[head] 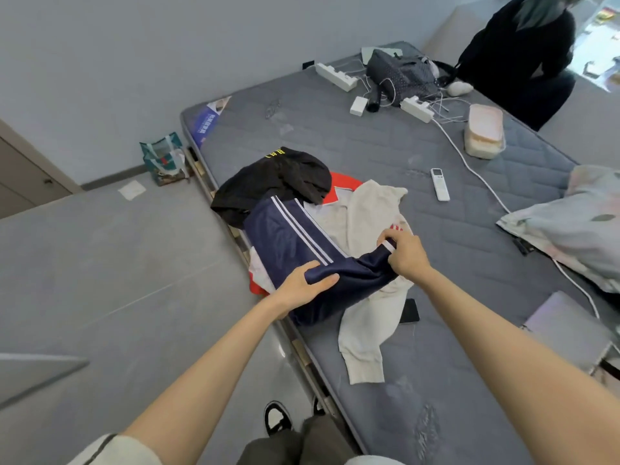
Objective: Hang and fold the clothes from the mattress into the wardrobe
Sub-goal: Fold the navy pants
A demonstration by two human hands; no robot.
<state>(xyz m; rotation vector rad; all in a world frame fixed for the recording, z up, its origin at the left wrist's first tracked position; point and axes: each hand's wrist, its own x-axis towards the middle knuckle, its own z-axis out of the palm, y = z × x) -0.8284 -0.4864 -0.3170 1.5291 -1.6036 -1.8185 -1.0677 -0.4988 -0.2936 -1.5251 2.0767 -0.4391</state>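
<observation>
— From the head camera, where are the clothes?

— In a pile on the mattress (369, 146), against the long edge where the person stands. A navy garment (288, 239) with white stripes lies on top, a black garment (278, 182) behind it, and a red-and-white top (339, 196) and a cream sweater (369, 330) under it.

— And the hands?

— Both grip the navy garment. The left hand (302, 283) clamps a fold, thumb on top and fingers tucked under. The right hand (407, 255) pinches the white-banded end with curled fingers.

— Anything else there?

— A white remote (440, 184) lies mid-mattress and a dark phone (410, 312) touches the sweater. There is a pillow (577, 223) at the opposite edge. A person in black (516, 52) sits at the far corner.
</observation>
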